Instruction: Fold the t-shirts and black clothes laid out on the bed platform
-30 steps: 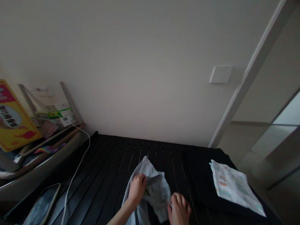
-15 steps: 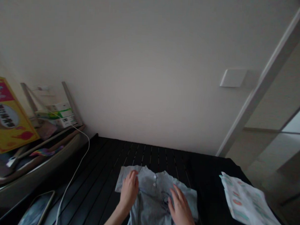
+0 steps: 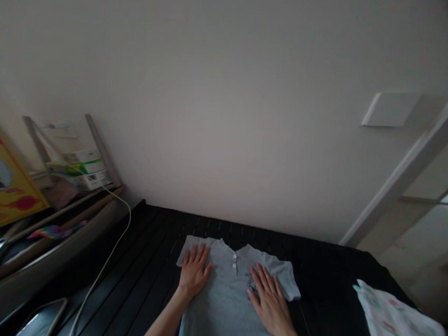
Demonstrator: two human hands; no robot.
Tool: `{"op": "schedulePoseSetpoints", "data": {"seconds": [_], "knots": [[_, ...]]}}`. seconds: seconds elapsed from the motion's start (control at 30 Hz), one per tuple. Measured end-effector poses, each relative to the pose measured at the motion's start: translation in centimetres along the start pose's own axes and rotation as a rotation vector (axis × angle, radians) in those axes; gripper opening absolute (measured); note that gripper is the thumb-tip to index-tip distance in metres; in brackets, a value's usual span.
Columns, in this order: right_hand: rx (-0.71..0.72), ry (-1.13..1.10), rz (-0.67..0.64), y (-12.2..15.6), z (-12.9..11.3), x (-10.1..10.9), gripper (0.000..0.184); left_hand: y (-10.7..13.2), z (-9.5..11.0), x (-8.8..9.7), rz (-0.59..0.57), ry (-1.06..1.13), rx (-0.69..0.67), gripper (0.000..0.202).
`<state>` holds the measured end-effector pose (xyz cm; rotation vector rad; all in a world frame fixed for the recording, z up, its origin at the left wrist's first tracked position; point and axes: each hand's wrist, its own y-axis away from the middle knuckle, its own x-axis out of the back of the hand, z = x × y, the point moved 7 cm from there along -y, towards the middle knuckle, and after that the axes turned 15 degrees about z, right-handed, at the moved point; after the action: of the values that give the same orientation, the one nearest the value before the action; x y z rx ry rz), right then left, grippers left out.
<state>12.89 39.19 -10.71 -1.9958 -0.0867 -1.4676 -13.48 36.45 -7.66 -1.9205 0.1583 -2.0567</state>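
Note:
A small grey short-sleeved shirt (image 3: 226, 292) lies spread on the black slatted surface (image 3: 137, 278), collar toward the wall. Two white buttons run down from its neckline, and a dark print shows on the chest, partly covered by fingers. My left hand (image 3: 195, 273) rests flat on the shirt near the left sleeve, fingers extended. On the opposite side of the chest, my right hand (image 3: 272, 301) is laid flat with its fingers spread. Neither hand grips the cloth. The shirt's lower end runs out of view at the bottom.
White printed cloth (image 3: 399, 319) lies at the right. A phone (image 3: 42, 321) and a white cable (image 3: 104, 271) are at the left. Beyond them a bin-like holder (image 3: 91, 236) contains small boxes (image 3: 92, 169) and a yellow package (image 3: 11, 188). A pale wall (image 3: 226, 113) rises behind.
Both hands have flattened onto the shirt, fingers straighter than before. The shirt's body looks smoother, and its chest wrinkles have lessened. The camera view has shifted slightly.

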Motion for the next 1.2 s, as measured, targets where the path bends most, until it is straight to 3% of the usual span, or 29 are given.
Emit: {"op": "schedulePoseSetpoints", "data": {"seconds": [0.1,0.37,0.57,0.7,0.8,0.87,0.97,1.07,1.13,1.2], "knots": [[-0.025,0.043,0.031,0.2,-0.4,-0.3,0.062,0.0,0.4,-0.3,0.023,-0.038,0.077,0.061],[-0.108,0.091,0.082,4.1,-0.7,-0.6,0.065,3.9,1.0,-0.3,0.065,-0.030,0.130,0.070],[-0.056,0.065,0.070,2.9,-1.1,1.6,0.062,4.3,1.6,2.2,0.104,-0.005,0.086,0.055],[0.013,0.084,0.178,5.5,-2.0,3.5,0.059,9.3,2.6,3.9,0.130,0.029,-0.102,0.053],[0.178,0.066,0.261,10.0,-3.5,3.7,0.065,14.5,2.7,4.3,0.082,0.062,-0.230,0.059],[0.295,0.049,0.278,13.0,-4.2,3.5,0.068,17.1,2.4,4.4,0.056,0.068,-0.246,0.061],[0.334,0.060,0.283,15.0,-4.3,3.8,0.068,18.8,2.1,4.6,0.027,0.067,-0.200,0.059],[0.271,0.079,0.349,14.3,-5.5,5.7,0.070,17.9,1.3,5.0,0.027,0.020,-0.017,0.053],[0.277,0.061,0.379,13.6,-8.4,7.1,0.070,16.3,0.1,5.5,0.034,-0.041,0.170,0.052],[0.311,0.004,0.376,13.4,-12.8,8.1,0.067,14.3,-1.0,5.8,0.010,-0.074,0.307,0.054]]}}
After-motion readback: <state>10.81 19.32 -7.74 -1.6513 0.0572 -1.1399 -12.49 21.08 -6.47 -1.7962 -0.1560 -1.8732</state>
